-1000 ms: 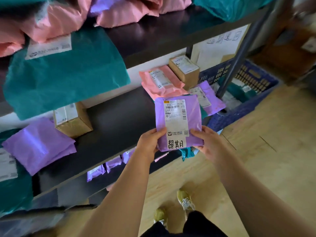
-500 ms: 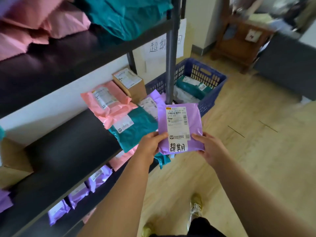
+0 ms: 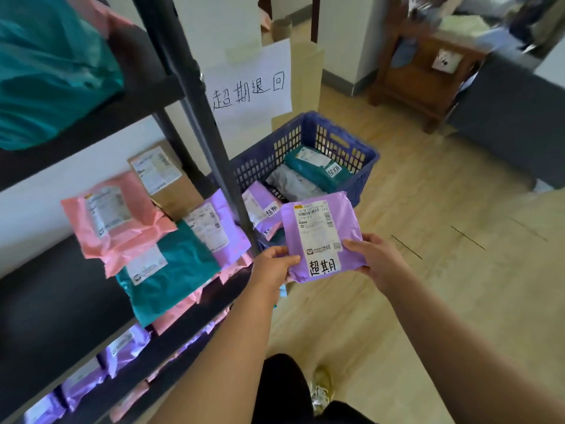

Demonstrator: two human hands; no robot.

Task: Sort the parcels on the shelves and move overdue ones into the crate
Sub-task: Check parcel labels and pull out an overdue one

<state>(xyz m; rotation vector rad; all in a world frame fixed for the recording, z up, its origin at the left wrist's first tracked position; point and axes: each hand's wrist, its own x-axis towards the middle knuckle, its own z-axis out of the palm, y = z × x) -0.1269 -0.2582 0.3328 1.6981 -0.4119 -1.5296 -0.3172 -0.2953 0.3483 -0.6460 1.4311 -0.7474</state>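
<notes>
Since the frame half a second ago, the purple parcel [image 3: 321, 237] has travelled past the end of the shelf [image 3: 46, 301] and now hangs in the air just in front of the blue crate [image 3: 365, 175]. The left hand [image 3: 270, 267] and right hand [image 3: 377, 260] hold it by its lower corners. The thumbs are on top and the fingers [image 3: 351, 244] curl underneath.

Its white shipping label carries a barcode and small print too fine to read. Below that, a strip is handwritten in black with "超期". The mailer is glossy lilac plastic, slightly puffed and wrinkled at the edges.

Behind the crate, a taped paper sign [image 3: 250, 87] reads "超期退回". Inside the crate, a teal parcel [image 3: 308, 171] and a second purple parcel [image 3: 260, 203] each show a "超期" tag. A grey parcel [image 3: 290, 183] lies between them.
</notes>
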